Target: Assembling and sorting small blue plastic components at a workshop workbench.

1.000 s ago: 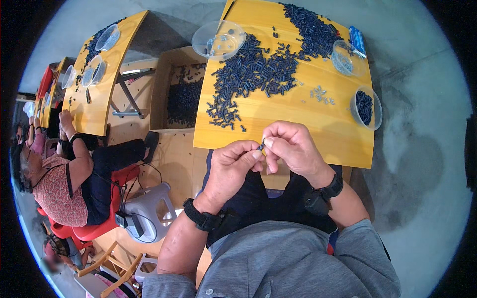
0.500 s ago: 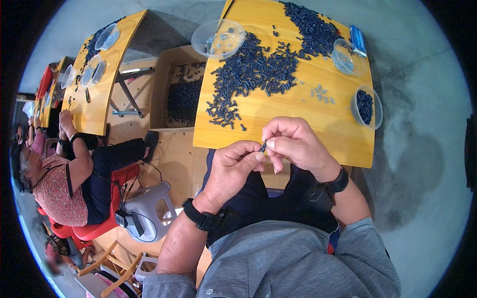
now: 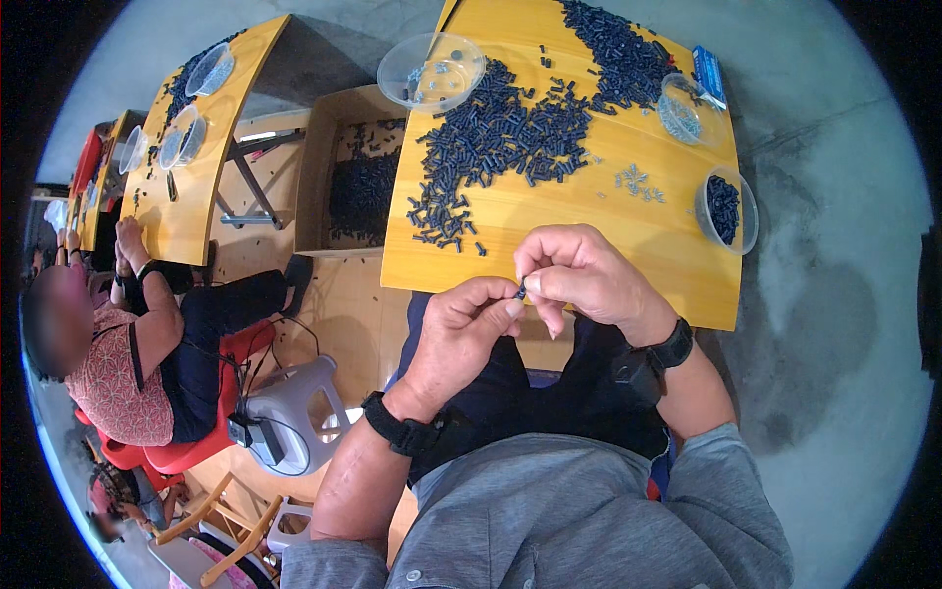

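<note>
Between my two hands, just past the table's near edge, is a small black cylindrical plastic piece (image 3: 520,292). The thumb and forefinger of my left hand (image 3: 463,319) pinch its lower end. My right hand (image 3: 579,277) is closed at its upper end, thumb and finger pressed together there; whether it also holds a smaller part is hidden. Similar black pieces (image 3: 510,133) lie in a large heap on the yellow table (image 3: 589,265) beyond my hands. Small silvery metal parts (image 3: 640,184) are scattered right of that heap.
A clear tub (image 3: 432,74) with a few metal parts overhangs the table's far left. Another tub of metal parts (image 3: 680,116) and a tub of black pieces (image 3: 723,211) stand at the right. A cardboard box (image 3: 343,177) sits left; a co-worker (image 3: 128,363) sits farther left.
My right hand has shifted very slightly, still at the upper end of the black piece. My left hand keeps its pinch. The view has moved a little.
</note>
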Demonstrator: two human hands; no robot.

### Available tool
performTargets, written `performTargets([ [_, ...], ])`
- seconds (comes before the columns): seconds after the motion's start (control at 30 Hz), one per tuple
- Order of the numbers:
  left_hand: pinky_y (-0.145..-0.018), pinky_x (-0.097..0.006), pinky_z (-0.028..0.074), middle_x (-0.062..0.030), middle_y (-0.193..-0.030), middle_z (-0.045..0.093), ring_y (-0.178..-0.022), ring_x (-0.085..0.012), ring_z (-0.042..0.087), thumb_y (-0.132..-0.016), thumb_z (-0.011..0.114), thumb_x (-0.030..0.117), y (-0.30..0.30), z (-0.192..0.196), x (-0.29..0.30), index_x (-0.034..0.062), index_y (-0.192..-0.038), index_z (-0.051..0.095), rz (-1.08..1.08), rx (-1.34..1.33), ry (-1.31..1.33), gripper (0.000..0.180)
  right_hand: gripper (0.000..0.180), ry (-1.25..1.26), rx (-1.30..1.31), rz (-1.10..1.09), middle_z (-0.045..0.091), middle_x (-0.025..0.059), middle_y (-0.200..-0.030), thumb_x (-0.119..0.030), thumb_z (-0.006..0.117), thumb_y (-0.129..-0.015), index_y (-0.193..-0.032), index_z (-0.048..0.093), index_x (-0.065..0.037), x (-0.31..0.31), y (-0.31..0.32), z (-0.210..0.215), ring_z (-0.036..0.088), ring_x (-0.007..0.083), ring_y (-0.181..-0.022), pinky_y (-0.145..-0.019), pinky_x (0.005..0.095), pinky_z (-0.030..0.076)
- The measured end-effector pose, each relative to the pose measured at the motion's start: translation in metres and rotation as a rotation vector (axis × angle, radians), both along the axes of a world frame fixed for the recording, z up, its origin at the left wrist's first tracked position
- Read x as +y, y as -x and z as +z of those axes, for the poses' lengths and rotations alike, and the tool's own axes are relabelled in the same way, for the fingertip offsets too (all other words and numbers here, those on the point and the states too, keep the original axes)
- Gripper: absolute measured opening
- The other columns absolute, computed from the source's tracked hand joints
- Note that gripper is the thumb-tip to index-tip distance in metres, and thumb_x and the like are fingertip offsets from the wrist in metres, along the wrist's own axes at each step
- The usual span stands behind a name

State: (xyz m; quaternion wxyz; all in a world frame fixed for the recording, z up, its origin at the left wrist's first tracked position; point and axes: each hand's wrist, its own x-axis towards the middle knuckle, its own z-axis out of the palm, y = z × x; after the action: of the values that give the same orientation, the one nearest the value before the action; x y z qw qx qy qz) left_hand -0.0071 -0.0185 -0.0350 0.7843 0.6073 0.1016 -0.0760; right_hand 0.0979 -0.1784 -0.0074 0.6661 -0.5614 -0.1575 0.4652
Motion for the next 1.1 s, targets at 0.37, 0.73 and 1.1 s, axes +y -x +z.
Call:
performTargets([
  [0.37, -0.063, -0.021, 0.049, -0.0025, -0.080, 0.064, -0.070, -0.0069, 0.059, -0.089, 0.059, 0.003, -0.001, -0.002, 0.000, -0.0028, -0.096, 0.063, -0.033, 0.000, -0.033, 0.010, 0.005, 0.027, -0.072, 0.054, 0.059, 0.0031, -0.065, -0.004, 0.052, -0.083, -0.082, 0.056, -0.001, 0.000, -0.004, -0.001, 0.056, 0.0085, -0.048, -0.044, 0.0213, 0.042],
  [0.73, -0.064, -0.021, 0.050, -0.0024, -0.078, 0.063, -0.069, -0.0079, 0.059, -0.089, 0.059, 0.003, 0.000, -0.002, 0.001, -0.0028, -0.096, 0.063, 0.031, 0.010, 0.014, 0.010, 0.007, -0.063, 0.049, -0.062, 0.059, 0.0036, -0.068, -0.005, 0.054, -0.086, -0.085, 0.057, 0.001, -0.008, -0.007, 0.003, 0.059, 0.0100, -0.051, -0.046, 0.0224, 0.049],
  [1.1, -0.064, -0.021, 0.049, -0.0022, -0.078, 0.063, -0.070, -0.0077, 0.059, -0.089, 0.059, 0.002, 0.001, -0.001, 0.002, -0.0023, -0.096, 0.063, -0.016, -0.027, 0.023, 0.010, 0.008, -0.052, 0.135, -0.002, 0.058, 0.0039, -0.068, -0.006, 0.057, -0.086, -0.085, 0.058, 0.002, -0.015, -0.010, 0.008, 0.059, 0.0102, -0.051, -0.045, 0.0224, 0.049],
])
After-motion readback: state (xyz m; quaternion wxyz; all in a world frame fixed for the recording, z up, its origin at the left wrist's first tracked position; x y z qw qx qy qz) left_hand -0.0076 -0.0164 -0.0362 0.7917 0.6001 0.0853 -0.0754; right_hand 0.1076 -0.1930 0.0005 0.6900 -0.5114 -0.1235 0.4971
